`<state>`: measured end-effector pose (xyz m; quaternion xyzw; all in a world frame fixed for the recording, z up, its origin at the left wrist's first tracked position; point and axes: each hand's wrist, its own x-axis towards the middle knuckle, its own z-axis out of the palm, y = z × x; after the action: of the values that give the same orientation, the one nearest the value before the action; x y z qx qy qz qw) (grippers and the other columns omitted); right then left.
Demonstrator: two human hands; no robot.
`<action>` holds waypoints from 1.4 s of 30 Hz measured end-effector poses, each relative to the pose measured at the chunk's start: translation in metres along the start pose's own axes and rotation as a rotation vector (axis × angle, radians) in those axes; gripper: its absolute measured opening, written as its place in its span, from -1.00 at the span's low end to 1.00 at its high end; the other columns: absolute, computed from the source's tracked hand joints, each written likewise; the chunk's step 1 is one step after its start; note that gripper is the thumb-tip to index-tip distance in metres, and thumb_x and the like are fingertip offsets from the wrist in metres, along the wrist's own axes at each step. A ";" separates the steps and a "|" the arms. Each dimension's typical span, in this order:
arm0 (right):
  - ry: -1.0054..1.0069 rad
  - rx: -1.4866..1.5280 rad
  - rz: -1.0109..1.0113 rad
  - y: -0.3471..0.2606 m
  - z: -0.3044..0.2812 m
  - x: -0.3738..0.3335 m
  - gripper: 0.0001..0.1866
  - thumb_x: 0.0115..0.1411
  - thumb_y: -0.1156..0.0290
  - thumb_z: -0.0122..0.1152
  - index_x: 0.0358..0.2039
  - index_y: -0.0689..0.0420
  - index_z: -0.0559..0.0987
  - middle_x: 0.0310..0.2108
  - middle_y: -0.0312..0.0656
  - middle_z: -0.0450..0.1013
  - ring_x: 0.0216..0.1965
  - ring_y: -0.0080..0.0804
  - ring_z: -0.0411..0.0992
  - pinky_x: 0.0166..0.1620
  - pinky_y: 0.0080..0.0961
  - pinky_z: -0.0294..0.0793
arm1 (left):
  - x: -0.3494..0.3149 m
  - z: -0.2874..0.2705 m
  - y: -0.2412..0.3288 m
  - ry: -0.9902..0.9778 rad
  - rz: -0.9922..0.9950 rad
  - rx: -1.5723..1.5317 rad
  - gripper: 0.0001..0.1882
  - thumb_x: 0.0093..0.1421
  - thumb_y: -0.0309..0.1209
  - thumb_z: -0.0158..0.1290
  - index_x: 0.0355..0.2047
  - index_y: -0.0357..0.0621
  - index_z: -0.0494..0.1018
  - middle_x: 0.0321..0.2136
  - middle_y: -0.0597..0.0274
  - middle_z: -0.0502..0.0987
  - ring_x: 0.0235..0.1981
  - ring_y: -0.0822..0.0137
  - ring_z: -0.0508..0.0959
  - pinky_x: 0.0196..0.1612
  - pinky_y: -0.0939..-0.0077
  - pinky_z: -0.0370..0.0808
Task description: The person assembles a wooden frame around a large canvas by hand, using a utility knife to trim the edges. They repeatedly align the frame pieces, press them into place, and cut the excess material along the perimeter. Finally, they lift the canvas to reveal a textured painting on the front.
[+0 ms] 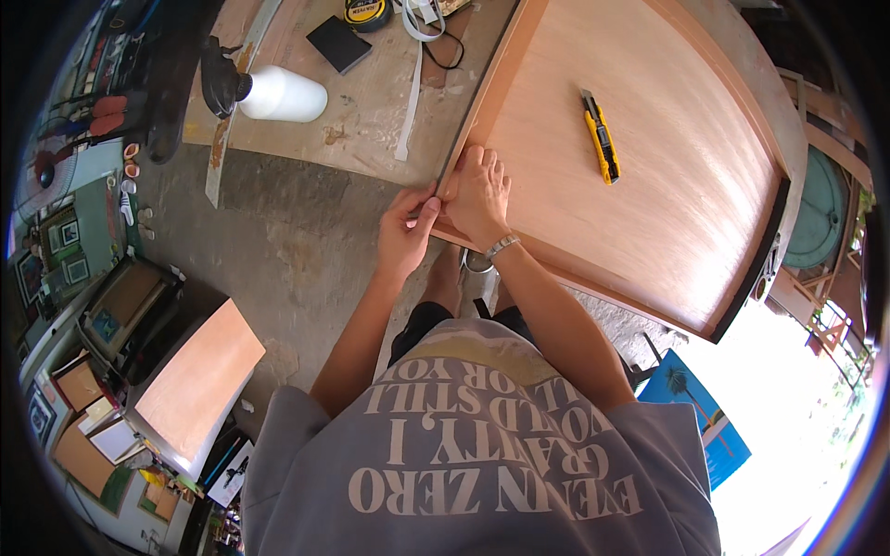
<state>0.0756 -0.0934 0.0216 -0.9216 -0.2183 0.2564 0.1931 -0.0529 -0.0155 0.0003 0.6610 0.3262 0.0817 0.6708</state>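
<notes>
A large shallow wooden frame point(640, 283) with a light wood panel point(667, 139) inside its raised rim lies on the table, one corner toward me. At that corner my left hand point(403, 232) pinches the outer edge between thumb and fingers; a dark strip runs along this side, and the exact contact is partly hidden. My right hand point(480, 196), with a metal watch band at the wrist, grips the rim just inside the same corner, its fingers bent over the panel. A yellow and black utility knife point(601, 137) lies on the panel, blade end away from me.
On the worn worktable point(371, 120) left of the frame are a white spray bottle point(286, 94), a long metal ruler point(219, 157), a black box point(339, 44), a tape measure point(367, 13) and a pale strip point(411, 107). A wood-topped stand point(199, 385) is at lower left; a blue painting point(691, 398) leans at right.
</notes>
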 end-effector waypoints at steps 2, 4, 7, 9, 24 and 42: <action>-0.035 0.024 0.004 0.003 -0.006 0.005 -0.23 -0.24 0.29 0.67 -0.08 0.16 0.35 -0.06 -0.05 0.40 0.08 -0.07 0.40 0.10 -0.10 0.38 | 0.001 0.000 0.006 -0.001 -0.002 0.083 -0.63 0.39 -0.24 0.13 0.05 -0.26 0.57 -0.16 0.24 0.52 -0.18 0.43 0.60 -0.17 0.50 0.59; -0.084 -0.016 -0.027 0.007 -0.011 0.011 -0.20 -0.26 0.22 0.69 -0.07 0.15 0.36 -0.05 -0.07 0.41 0.08 -0.12 0.42 0.10 -0.12 0.38 | 0.000 0.002 0.012 0.031 -0.007 0.119 -0.63 0.40 -0.22 0.11 0.02 -0.25 0.58 -0.21 0.23 0.53 -0.22 0.44 0.56 -0.19 0.53 0.53; -0.153 -0.221 -0.156 0.019 -0.023 0.012 -0.17 -0.25 0.13 0.68 -0.03 0.15 0.38 -0.04 -0.10 0.42 0.08 -0.16 0.43 0.11 -0.17 0.39 | -0.003 0.011 0.016 0.112 0.004 0.133 -0.64 0.41 -0.19 0.09 -0.02 -0.24 0.60 -0.28 0.22 0.54 -0.30 0.44 0.50 -0.24 0.56 0.44; -0.191 -0.406 -0.281 0.034 -0.033 0.002 -0.17 -0.23 0.09 0.66 -0.02 0.16 0.39 -0.05 -0.10 0.41 0.07 -0.16 0.42 0.11 -0.19 0.40 | -0.004 0.014 0.010 0.153 0.020 0.203 -0.65 0.42 -0.19 0.07 -0.05 -0.24 0.60 -0.28 0.19 0.55 -0.32 0.41 0.53 -0.27 0.53 0.48; -0.080 -0.274 -0.315 0.045 -0.022 -0.003 -0.11 -0.18 -0.06 0.57 0.08 0.14 0.42 0.08 -0.03 0.35 0.18 0.01 0.32 0.21 -0.10 0.28 | -0.003 0.010 0.007 0.115 0.013 0.208 -0.63 0.38 -0.21 0.13 0.01 -0.25 0.56 -0.17 0.05 0.58 -0.24 0.28 0.63 -0.21 0.37 0.62; -0.029 -0.045 -0.136 0.071 -0.021 -0.025 -0.25 -0.23 0.18 0.65 -0.04 0.08 0.42 -0.01 -0.02 0.24 0.07 0.00 0.28 0.08 -0.10 0.32 | 0.009 -0.002 0.015 -0.016 -0.047 0.076 -0.68 0.36 -0.24 0.16 -0.19 -0.33 0.60 -0.33 0.32 0.48 -0.41 0.53 0.44 -0.37 0.60 0.38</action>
<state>0.0895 -0.1702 0.0150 -0.9049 -0.2889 0.2513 0.1859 -0.0416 -0.0073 0.0114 0.6787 0.3394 0.0481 0.6494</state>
